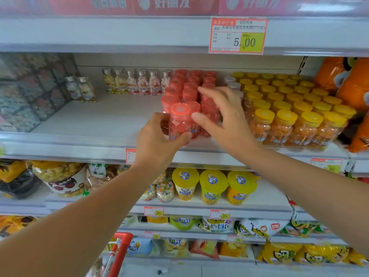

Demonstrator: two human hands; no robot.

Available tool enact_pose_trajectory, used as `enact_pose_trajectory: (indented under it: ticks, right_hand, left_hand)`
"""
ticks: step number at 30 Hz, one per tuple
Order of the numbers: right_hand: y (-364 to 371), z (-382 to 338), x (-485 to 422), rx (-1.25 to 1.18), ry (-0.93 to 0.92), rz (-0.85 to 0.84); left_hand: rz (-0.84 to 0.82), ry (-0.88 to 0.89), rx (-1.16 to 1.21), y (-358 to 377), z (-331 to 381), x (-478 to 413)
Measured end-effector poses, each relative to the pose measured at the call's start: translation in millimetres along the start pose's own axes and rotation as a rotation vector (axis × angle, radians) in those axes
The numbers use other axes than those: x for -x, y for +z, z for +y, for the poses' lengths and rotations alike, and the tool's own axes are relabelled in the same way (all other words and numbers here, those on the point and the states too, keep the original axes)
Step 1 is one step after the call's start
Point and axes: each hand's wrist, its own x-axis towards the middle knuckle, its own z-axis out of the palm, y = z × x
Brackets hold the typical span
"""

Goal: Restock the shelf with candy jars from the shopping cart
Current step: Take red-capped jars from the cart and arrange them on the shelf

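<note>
Front jar (180,124) at shelf (89,116) edge, jar rows (189,84) behind, another jar block (289,100) to R.

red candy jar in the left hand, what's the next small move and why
Probably lower the red-lidded candy jar onto the shelf and release it: the left hand grips it at the front of the red-lidded rows, with the open right hand close beside it.

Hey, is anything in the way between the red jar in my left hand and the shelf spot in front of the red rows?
Nothing visible does. The left hand holds the red-lidded jar at the front edge of the shelf, just ahead of the red rows. The open right hand is beside it, not beneath it.
</note>
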Motion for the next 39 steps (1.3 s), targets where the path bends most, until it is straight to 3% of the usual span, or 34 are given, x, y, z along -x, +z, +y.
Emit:
enact_pose_trajectory:
  ticks: [4, 29, 34, 39]
  right_hand:
    - [9.4, -13.0, -5.9, 0.072, -0.053, -0.14]
    - [39.2, -10.3, -10.9, 0.266, 0.045, 0.013]
    - [23.0, 2.2, 3.7, 0.348, 0.1, -0.065]
    - [24.5, 13.0, 7.0, 0.213, 0.17, -0.065]
  left_hand:
    - [-0.026, 0.022, 0.013, -2.3, 1.2, -1.4]
    - [-0.129, -0.052, -0.219, -19.7, -10.9, -4.7]
    - [-0.162, -0.068, -0.291, -19.6, -1.3, -6.0]
    - [-0.165, -0.042, -0.304, -11.6, 0.1, -11.3]
